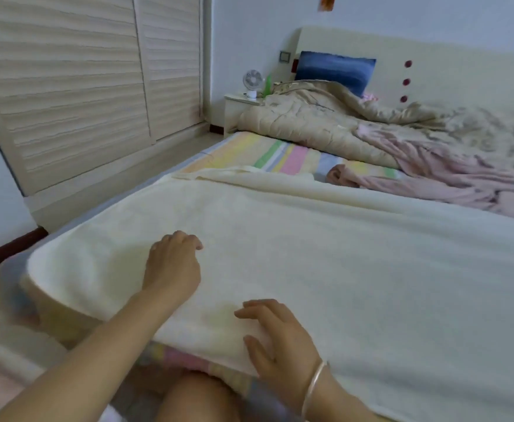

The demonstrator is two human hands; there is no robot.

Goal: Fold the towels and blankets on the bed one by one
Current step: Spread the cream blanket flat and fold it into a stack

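A large cream blanket [325, 254] lies spread flat over the near part of the bed, its near edge folded double. My left hand [173, 263] rests on its top with loosely curled fingers that hold nothing. My right hand [277, 339], with a silver bangle at the wrist, lies at the blanket's near edge; its fingers are spread on the cloth and its thumb lies against the folded edge. A crumpled pink blanket [450, 175] lies further back on the right. A beige quilt [325, 117] is bunched near the headboard.
A striped pastel sheet [280, 153] covers the mattress. A blue pillow [334, 68] leans on the headboard. A small white fan [252, 82] stands on the nightstand. A louvred wardrobe [82, 80] lines the left wall. My knee [197, 397] is at the bed's edge.
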